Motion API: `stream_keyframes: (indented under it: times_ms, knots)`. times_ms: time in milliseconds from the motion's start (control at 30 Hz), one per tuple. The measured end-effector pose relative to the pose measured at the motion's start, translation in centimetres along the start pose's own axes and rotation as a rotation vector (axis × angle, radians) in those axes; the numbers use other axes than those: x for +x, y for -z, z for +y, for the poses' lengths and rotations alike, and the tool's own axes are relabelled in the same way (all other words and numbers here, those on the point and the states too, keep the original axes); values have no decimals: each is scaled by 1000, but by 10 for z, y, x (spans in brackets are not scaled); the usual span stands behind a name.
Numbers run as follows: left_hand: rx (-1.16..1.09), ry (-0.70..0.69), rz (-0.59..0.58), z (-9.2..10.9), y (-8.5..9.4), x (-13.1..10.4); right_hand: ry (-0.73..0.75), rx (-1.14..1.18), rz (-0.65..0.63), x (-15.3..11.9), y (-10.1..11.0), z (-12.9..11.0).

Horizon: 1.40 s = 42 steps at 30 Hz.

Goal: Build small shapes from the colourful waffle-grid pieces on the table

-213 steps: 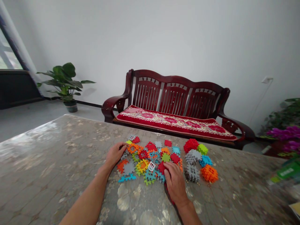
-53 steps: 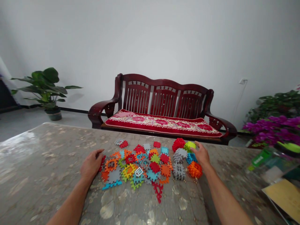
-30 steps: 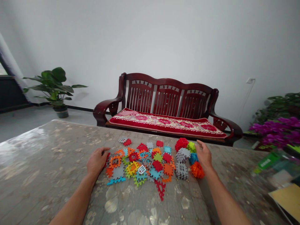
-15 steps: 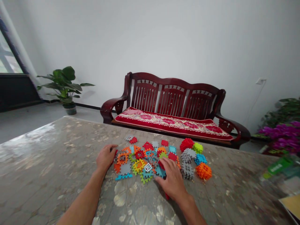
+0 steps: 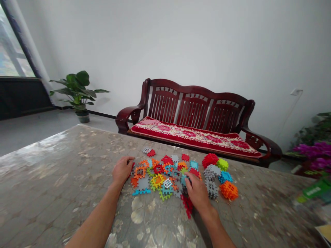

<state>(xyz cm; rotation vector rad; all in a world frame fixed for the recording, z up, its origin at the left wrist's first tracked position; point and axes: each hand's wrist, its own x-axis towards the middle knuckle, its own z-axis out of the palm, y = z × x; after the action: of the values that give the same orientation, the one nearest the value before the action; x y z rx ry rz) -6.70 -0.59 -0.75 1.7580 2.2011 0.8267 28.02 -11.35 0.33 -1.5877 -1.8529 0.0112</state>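
My right hand (image 5: 198,193) is over the right front of a pile of interlocking plastic tiles. Its thumb and fingers close on a teal tile (image 5: 183,180), partly hidden by them. Just below that hand, a row of red tiles (image 5: 187,206) lies on the table. At the pile's left edge rests my left hand (image 5: 123,170), its fingers loosely bent and partly out of sight, beside a red piece. Between the hands are a yellow frame tile (image 5: 157,180), a white window-grid piece (image 5: 167,183), a grey tile (image 5: 143,183) and an orange frame tile (image 5: 140,172).
Right of the pile stand sorted stacks: red (image 5: 210,159), lime (image 5: 222,164), blue (image 5: 225,176), orange (image 5: 229,190) and grey (image 5: 212,188). A patterned cloth covers the table (image 5: 85,172). Beyond it is a wooden bench (image 5: 191,106). A green-labelled item (image 5: 314,187) is at far right.
My right hand has drawn back slightly and its fingers have closed on the teal tile. The red tile row beneath it has come into view. My left hand stays beside the pile; the view has shifted.
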Motion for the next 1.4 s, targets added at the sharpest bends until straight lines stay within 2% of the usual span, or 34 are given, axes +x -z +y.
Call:
stream_keyframes:
  times_ms: [133, 233, 467, 633, 833, 933, 1067, 1200, 1400]
  knots:
    - [1, -3, 0, 2, 2, -1, -15, -86, 116, 11, -3, 9]
    - [3, -4, -5, 1, 0, 0, 15, -97, 110, 19, -5, -3]
    - [4, -12, 12, -7, -8, 3, 77, -82, -217, 42, -26, -49]
    - [-1, -32, 25, -7, -8, 3, 4, -127, -332, 56, -40, -50]
    - [-2, -13, 15, -6, -7, 2, -56, -189, -321, 67, -35, -39]
    - [-7, -11, 11, -5, -6, 2, -58, -216, -270, 68, -33, -35]
    - [-10, 4, 11, -3, -5, 1, 36, -178, -179, 63, -32, -37]
    - [-4, -10, 21, -2, -4, 1, 184, -174, -227, 62, -33, -47]
    - [5, -16, 25, -3, -4, 2, 152, -302, -304, 70, -41, -53]
